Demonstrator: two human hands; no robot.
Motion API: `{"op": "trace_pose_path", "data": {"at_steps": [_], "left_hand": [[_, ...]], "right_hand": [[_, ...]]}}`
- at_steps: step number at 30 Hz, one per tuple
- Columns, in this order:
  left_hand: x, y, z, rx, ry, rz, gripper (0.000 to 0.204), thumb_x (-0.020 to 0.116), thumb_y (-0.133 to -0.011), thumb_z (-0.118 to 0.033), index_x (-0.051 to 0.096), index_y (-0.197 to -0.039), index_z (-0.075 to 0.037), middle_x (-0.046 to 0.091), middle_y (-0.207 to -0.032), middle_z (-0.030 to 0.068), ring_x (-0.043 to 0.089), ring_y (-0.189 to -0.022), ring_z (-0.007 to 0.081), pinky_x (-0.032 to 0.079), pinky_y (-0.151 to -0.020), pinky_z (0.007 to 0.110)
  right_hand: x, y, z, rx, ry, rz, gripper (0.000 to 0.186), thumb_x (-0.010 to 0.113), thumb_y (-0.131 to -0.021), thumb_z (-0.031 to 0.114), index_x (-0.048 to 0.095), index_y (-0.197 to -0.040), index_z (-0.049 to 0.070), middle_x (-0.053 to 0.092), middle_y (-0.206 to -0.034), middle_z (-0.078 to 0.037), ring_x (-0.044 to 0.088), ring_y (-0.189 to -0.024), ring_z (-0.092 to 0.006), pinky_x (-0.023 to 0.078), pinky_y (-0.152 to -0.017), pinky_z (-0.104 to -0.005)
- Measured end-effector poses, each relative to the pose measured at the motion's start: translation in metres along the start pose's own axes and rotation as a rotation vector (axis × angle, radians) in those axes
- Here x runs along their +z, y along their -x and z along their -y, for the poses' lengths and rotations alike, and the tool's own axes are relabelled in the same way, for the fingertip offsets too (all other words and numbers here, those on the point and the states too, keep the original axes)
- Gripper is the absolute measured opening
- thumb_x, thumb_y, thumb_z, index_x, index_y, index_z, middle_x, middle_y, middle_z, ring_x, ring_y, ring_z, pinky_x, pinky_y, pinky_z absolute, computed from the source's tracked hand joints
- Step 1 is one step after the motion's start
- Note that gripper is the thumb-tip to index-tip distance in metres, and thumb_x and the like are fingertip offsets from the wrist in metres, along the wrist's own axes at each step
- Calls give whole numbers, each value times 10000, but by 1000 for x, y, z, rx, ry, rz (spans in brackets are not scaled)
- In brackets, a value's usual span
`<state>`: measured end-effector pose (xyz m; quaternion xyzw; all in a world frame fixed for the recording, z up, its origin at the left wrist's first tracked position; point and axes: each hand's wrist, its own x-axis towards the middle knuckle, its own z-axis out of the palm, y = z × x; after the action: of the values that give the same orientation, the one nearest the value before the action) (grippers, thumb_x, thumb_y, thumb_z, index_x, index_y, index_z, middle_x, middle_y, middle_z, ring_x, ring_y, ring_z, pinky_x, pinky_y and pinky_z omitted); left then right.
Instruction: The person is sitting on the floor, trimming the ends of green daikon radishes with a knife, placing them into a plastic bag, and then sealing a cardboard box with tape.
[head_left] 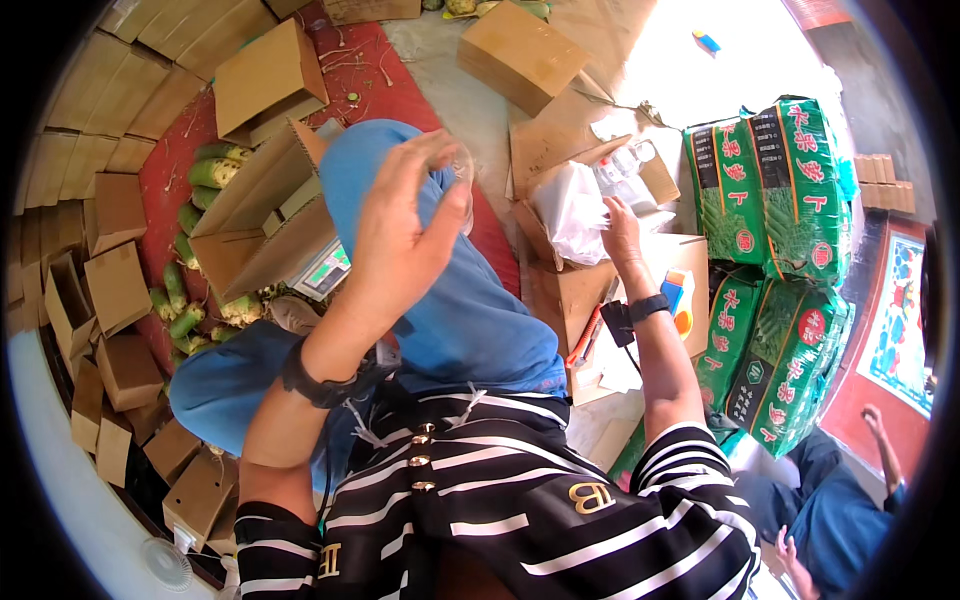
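My left hand (405, 215) is raised over my bent knee, its fingers curled toward the thumb. Between the fingertips and thumb shows a clear plastic thing (464, 185), too faint to name. My right hand (622, 238) pinches the edge of a white plastic bag (572, 215), which bulges from an open cardboard box (535, 225). Beside that bag lies clear plastic packaging (625, 168). Left of my knee, an open carton (262, 210) with its flaps raised stands at a digital scale (325, 270) with a lit green display.
Long green radishes (210, 173) lie on red floor covering (165, 180). Cartons (118, 285) crowd the left side. Green printed sacks (775, 190) are stacked at the right; another person (830, 510) is below them. A blue-and-orange tool (682, 300) lies near my right wrist.
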<state>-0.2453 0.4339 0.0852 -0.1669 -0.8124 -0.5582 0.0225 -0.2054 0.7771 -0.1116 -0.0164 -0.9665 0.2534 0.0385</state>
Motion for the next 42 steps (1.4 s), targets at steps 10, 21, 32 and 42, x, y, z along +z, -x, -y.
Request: {"op": "trace_pose_path", "data": {"at_steps": [10, 21, 32, 42], "left_hand": [[32, -18, 2, 17, -93, 189, 325, 577, -833, -126, 513, -1112, 27, 534, -1089, 158, 542, -1008, 283, 415, -891, 328], [84, -26, 7, 194, -181, 170, 396, 637, -772, -180, 530, -1097, 21, 533, -1110, 182, 522, -1033, 333, 421, -881, 422], [76, -50, 1, 37, -356, 237, 227, 581, -739, -100, 540, -951, -30, 596, -925, 168, 573, -862, 358, 473, -697, 425], [-34, -49, -5, -441, 417, -236, 227, 619, -844, -203, 638, -999, -38, 639, -761, 32, 541, -604, 107, 441, -550, 285]], "right_hand": [[-45, 1, 53, -14, 179, -184, 123, 599, -799, 162, 523, -769, 71, 569, -791, -74, 571, -723, -302, 464, -601, -387], [-119, -3, 127, -356, -27, -292, 271, 540, -782, -56, 618, -1027, 33, 610, -1026, -125, 626, -856, -286, 513, -736, -327], [-22, -10, 87, 50, 49, -40, 766, 680, -748, 301, 301, -1310, -56, 420, -1252, -271, 399, -1181, -403, 343, -976, -431], [-3, -12, -29, 330, 363, 333, 603, 627, -749, 259, 420, -1247, -10, 523, -1157, -274, 508, -1073, -397, 409, -918, -436]]}}
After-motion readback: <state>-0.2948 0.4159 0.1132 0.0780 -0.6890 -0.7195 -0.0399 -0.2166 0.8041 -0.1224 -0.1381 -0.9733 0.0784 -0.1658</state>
